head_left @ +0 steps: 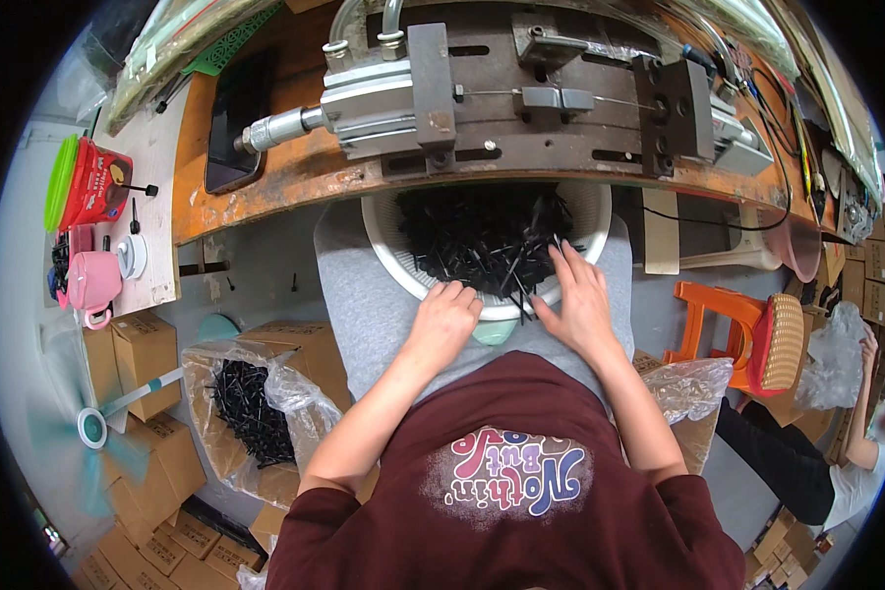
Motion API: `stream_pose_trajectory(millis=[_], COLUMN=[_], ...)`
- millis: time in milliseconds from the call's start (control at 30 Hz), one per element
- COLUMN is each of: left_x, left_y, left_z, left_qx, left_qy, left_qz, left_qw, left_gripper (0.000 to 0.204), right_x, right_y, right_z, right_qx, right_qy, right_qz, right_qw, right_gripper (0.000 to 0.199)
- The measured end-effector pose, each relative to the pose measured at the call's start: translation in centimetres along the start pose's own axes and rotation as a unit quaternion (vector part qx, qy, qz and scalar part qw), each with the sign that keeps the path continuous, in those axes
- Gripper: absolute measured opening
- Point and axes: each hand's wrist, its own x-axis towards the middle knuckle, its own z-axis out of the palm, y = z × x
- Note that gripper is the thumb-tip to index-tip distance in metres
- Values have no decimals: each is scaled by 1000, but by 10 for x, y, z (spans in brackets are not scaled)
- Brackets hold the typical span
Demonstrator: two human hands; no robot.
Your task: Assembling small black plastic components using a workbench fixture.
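Note:
A white round basket (383, 234) rests on my lap, filled with several thin black plastic pieces (472, 231). My left hand (444, 320) lies curled on the basket's near rim with nothing visible inside it. My right hand (578, 300) reaches into the basket's right side, its fingers spread among the black pieces and touching a few of them. A metal machine (521, 98) on an orange bench stands just beyond the basket.
An open carton (256, 393) lined with plastic and holding more black pieces sits at my left. Stacked cartons (147, 462) lie lower left. A pink cup (93, 280) and red tub (93, 182) stand on a side table. Another person (836, 462) sits by an orange stool (747, 329) on the right.

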Motion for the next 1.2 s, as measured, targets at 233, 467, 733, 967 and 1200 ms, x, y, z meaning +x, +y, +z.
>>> stream_pose_trajectory(millis=[233, 467, 733, 967, 1200], left_x=[7, 7, 10, 15, 16], left_y=[4, 15, 24, 23, 24], left_z=[5, -1, -8, -11, -15], left_qx=[-5, -14, -48, -24, -23], left_qy=[-20, -36, -74, -95, -111], left_qz=[67, 77, -18, -13, -11], left_qw=[998, 996, 996, 995, 993], left_gripper=[14, 23, 30, 28, 23], right_x=[65, 119, 96, 65, 62], right_y=[-2, -13, -26, -56, -56], right_z=[70, 89, 92, 76, 97], right_qx=[-119, -25, -55, -76, -52], right_qy=[-61, -15, 70, 187, 102], right_qz=[62, 86, 105, -43, -62], right_qw=[989, 996, 990, 979, 992], right_gripper=[109, 99, 72, 53, 49])
